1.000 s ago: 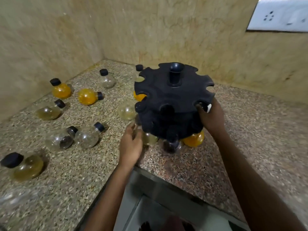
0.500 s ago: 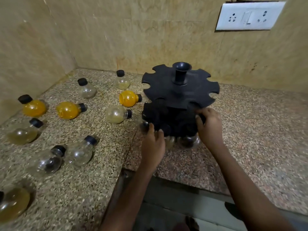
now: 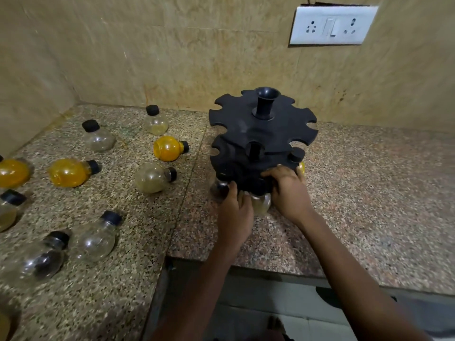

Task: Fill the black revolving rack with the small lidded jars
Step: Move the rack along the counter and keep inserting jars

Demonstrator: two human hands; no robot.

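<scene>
The black revolving rack point(image 3: 263, 134) stands on the granite counter with two notched tiers. Its top tier holds nothing. Several jars hang in the lower tier: a black lid point(image 3: 296, 153) over an orange jar point(image 3: 302, 167) at the right, a pale jar point(image 3: 261, 205) at the front, and a dark jar point(image 3: 217, 190) at the left. My left hand point(image 3: 235, 209) curls against the pale jar from the left. My right hand point(image 3: 288, 189) grips the lower tier's front edge. Loose jars lie to the left, among them an orange one point(image 3: 168, 148) and a pale one point(image 3: 152, 178).
More loose jars sit further left: clear ones point(image 3: 156, 120) point(image 3: 98, 137) point(image 3: 94, 239), orange ones point(image 3: 70, 172) point(image 3: 12, 172), a dark one point(image 3: 37, 259). The counter's front edge point(image 3: 221, 262) drops off below my arms. Walls close the back and left; a socket plate point(image 3: 332, 25) hangs above.
My hands have drawn closer together at the front of the lower tier. The orange jar in the rack has swung round to the right. My view has shifted left and up.
</scene>
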